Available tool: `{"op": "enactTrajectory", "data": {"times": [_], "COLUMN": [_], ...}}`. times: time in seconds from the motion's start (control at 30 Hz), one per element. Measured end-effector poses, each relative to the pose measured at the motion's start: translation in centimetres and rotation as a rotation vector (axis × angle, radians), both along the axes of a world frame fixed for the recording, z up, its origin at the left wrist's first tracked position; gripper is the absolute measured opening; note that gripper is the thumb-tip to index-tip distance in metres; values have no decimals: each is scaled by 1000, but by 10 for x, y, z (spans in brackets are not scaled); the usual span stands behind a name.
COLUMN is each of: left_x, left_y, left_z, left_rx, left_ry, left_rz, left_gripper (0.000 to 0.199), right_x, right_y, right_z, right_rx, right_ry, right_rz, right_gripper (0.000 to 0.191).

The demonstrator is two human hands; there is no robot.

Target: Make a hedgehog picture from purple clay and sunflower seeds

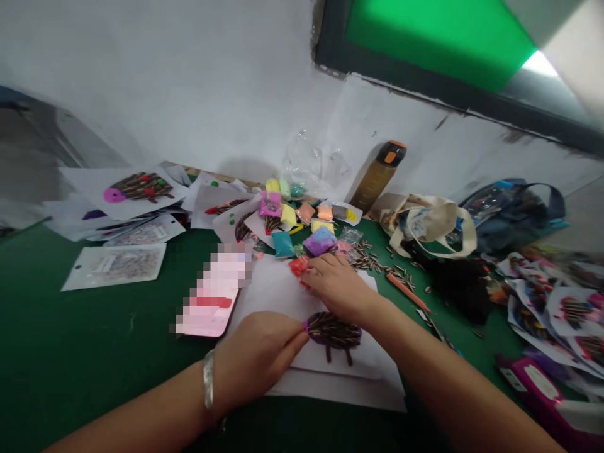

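Striped sunflower-seed collage (333, 333), steadied by the pinching left hand (257, 358); the loosely open right hand (340, 286) rests beside a red plastic packet (299, 266).

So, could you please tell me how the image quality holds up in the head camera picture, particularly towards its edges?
In the head view, the wide lens appears to tilt the dark window frame, and a bright patch glares at upper right; the printed sheets at the right edge look blurred, a pixelated block hides a pink object, while the left hand and right hand stay fairly sharp.
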State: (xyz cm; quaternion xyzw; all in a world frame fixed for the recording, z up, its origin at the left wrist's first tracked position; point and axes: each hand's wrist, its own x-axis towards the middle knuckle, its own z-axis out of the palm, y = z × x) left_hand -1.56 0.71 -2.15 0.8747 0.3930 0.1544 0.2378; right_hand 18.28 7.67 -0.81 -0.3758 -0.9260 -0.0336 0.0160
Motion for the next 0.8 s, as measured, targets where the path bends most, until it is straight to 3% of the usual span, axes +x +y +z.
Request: {"op": "enactTrajectory", "data": {"times": [0.23, 0.3, 0.4, 0.5, 0.6, 0.7, 0.8], "left_x": [0, 0, -1, -3, -5, -7, -7], "left_y": [-2, -1, -1, -1, 2, 7, 12], "left_z": [2, 2, 3, 3, 4, 5, 9], "left_rx": [1, 12, 32, 32, 67, 21, -225], "left_ry": [-3, -7, -28, -92, -278, -507, -707], "left_rz": [-6, 5, 20, 63, 213, 413, 477], "left_gripper": [33, 34, 34, 31, 24, 46, 65], "right_x": [-11, -13, -12, -9, -9, -13, -19], "right_y": [9, 13, 18, 16, 6, -8, -22], "right_z": [-16, -13, -1, 12, 19, 19, 18], "right_rx": [56, 32, -66, -250, -516, -852, -1119], "right_ry": [43, 171, 543, 995, 1360, 1589, 1662], "right_rz": [-22, -62, -163, -324, -395, -406, -382], "right_gripper": [20, 20, 18, 13, 11, 10, 12]}}
